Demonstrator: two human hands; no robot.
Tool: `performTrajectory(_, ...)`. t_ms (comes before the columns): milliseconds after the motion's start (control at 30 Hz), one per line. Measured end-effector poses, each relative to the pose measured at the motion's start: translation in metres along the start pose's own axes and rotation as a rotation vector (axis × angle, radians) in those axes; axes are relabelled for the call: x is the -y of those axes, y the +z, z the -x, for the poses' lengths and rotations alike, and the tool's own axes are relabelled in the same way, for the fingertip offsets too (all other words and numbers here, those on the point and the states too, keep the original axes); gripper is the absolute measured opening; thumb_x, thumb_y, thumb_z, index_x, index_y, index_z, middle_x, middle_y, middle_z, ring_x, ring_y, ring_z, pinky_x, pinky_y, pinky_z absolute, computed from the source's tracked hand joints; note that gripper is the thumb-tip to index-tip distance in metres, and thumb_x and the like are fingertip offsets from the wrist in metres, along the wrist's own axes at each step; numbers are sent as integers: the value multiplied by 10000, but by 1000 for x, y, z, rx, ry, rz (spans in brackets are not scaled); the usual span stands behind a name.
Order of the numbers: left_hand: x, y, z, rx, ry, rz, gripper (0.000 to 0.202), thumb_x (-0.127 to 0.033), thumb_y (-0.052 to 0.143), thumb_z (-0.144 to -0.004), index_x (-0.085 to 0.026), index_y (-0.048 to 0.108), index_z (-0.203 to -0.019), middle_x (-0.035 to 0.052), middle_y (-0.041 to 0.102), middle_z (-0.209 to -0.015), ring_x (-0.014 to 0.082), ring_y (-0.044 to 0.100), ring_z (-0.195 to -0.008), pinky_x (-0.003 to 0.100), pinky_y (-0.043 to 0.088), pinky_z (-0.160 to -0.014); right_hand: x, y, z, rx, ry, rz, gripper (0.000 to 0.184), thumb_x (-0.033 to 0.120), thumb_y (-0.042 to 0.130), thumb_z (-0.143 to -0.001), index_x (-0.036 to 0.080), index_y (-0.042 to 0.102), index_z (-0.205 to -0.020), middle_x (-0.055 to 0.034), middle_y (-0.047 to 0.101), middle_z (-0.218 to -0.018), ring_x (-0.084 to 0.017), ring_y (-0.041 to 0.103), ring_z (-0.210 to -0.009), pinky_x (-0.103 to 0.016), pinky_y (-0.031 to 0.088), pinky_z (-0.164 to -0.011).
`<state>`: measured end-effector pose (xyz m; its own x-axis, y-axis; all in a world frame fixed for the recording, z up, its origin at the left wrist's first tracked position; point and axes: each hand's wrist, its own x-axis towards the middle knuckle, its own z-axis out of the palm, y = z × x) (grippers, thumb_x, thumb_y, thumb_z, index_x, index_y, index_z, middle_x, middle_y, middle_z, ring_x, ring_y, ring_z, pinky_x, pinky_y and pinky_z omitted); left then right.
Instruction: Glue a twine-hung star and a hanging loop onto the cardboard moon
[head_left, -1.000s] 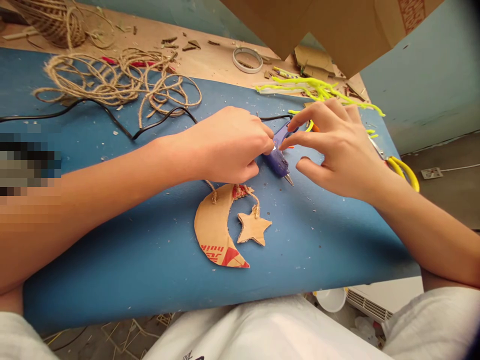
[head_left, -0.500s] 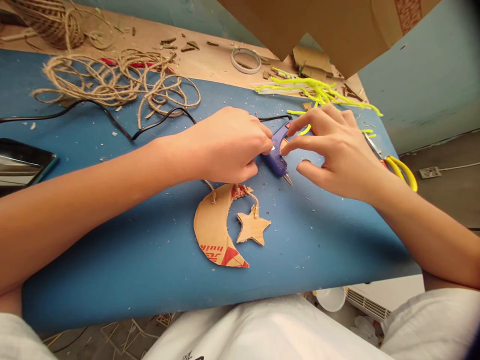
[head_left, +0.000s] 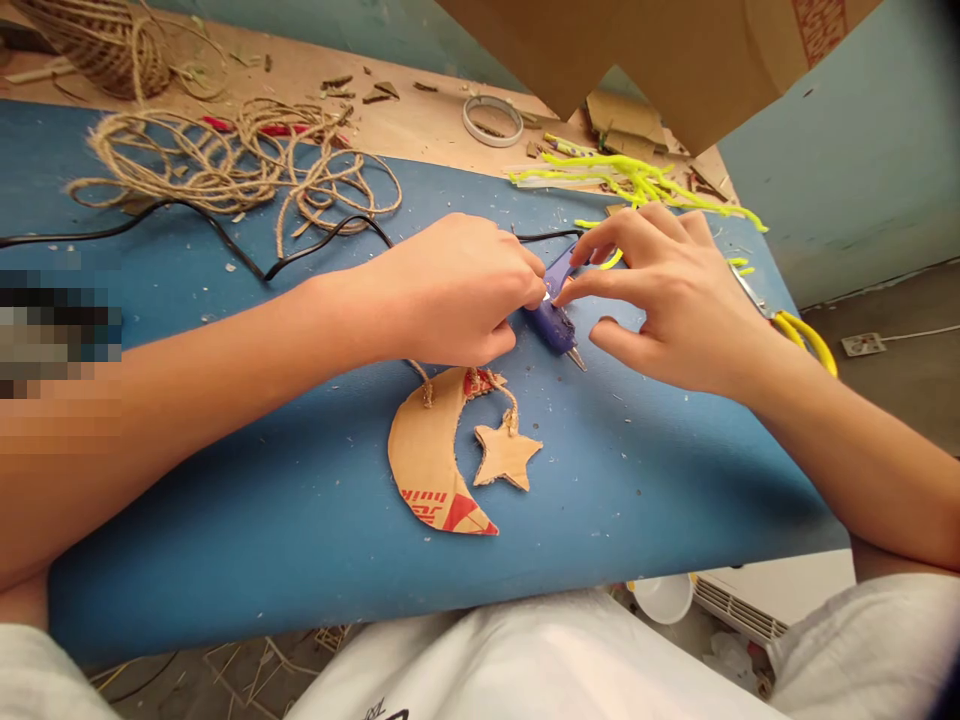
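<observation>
A purple glue gun [head_left: 556,328] lies on the blue mat with its metal nozzle toward me. My left hand [head_left: 465,290] is closed beside it, its fingertips against the gun's left side; what those fingers hold, if anything, is hidden. My right hand [head_left: 660,290] is at the other side, thumb and fingers apart, with the index fingertip touching the gun's body. Below my left hand a cardboard crescent moon [head_left: 426,450] lies flat, printed red at its tips. Twine ties run from it, and a cardboard star [head_left: 508,455] on a twine loop lies inside its curve.
Loose twine [head_left: 187,160] lies in coils at the back left, near a twine ball [head_left: 97,50]. A black cord [head_left: 225,240] crosses the mat. Behind my right hand are neon yellow pipe cleaners [head_left: 637,175], yellow-handled scissors [head_left: 806,338] and a tape roll [head_left: 493,121].
My right hand has shifted slightly left, its index fingertip now farther over the glue gun. My left hand, the moon and the star have stayed in place.
</observation>
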<state>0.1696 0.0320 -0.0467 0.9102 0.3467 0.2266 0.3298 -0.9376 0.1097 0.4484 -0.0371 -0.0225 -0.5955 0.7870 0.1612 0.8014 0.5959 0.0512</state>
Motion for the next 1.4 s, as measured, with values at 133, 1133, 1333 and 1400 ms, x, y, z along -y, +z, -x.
performTrajectory(133, -1, 0, -2, 27, -6, -19, 424, -252, 630, -960, -365, 897, -1271, -11, 904, -1232, 303, 837, -1136, 461, 601, -989, 0, -3, -1, 9, -14, -4, 289, 281, 624, -1025, 332, 899, -1097, -75, 785, -1367, -366, 693, -1258, -581, 500, -1062)
performTrajectory(1133, 3, 4, -1, 12, -29, 13, 484, -322, 668, -956, -510, 880, -1348, -58, 900, -1292, 309, 836, -1234, 480, 616, -1028, 8, -7, 8, 25, 5, 13, 294, 258, 664, -1002, 362, 903, -1136, -53, 784, -1476, -402, 676, -1341, -623, 470, -1118)
performTrajectory(1333, -4, -3, -5, 83, -26, -68, 409, -258, 584, -951, -337, 895, -1204, -2, 905, -1252, 321, 835, -1195, 484, 623, -989, 7, -5, 8, -7, -53, 80, 229, 297, 740, -996, 403, 887, -1135, 26, 801, -1487, -397, 676, -1408, -662, 442, -1183)
performTrajectory(1400, -3, -3, -5, 73, -18, -71, 405, -248, 584, -944, -319, 890, -1199, 4, 905, -1252, 320, 837, -1190, 485, 629, -987, 5, -2, 11, -21, -65, 89, 288, 321, 761, -991, 446, 880, -1220, 46, 810, -1477, -385, 689, -1405, -670, 439, -1198)
